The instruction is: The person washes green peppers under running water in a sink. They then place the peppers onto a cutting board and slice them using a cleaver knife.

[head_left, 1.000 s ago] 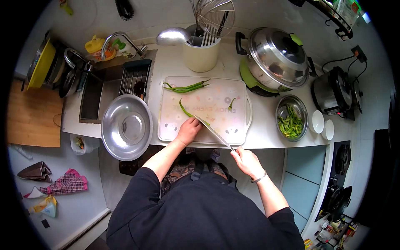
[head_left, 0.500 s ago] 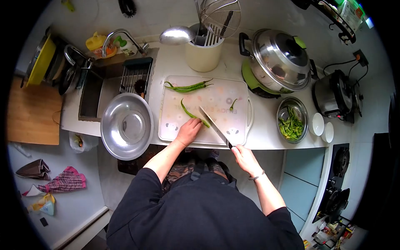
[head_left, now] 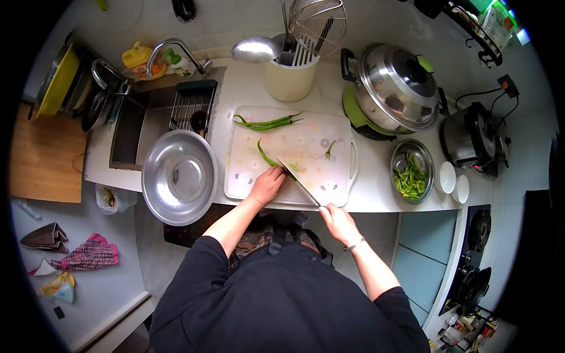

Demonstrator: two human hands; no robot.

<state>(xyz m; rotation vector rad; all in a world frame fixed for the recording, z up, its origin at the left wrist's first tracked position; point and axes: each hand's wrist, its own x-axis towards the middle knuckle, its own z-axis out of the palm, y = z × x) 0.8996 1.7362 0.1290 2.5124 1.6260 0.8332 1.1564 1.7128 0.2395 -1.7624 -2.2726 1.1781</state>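
Note:
My left hand (head_left: 268,183) is closed on a green chili pepper (head_left: 266,154) on the white cutting board (head_left: 247,141); the pepper's curved stem end sticks out past my fingers. My right hand (head_left: 339,222) grips the handle of a kitchen knife (head_left: 301,187). Its blade slants up and left, edge against my left fingertips at the pepper. A few cut green pieces (head_left: 295,167) lie just right of the blade. Several whole green chili peppers (head_left: 268,123) rest at the board's top. A small pepper stem end (head_left: 331,148) lies near its right side.
A metal bowl of cut peppers (head_left: 411,176) stands right of the board, beside two white bowls (head_left: 445,177). A large steel basin (head_left: 154,183) overhangs the counter edge at left, near the sink (head_left: 126,132). Behind are a utensil holder (head_left: 288,82) and a lidded pot (head_left: 376,88).
The knife has moved left, its blade now against my left fingers. Cut pieces now show right of the blade. My right hand has shifted slightly left.

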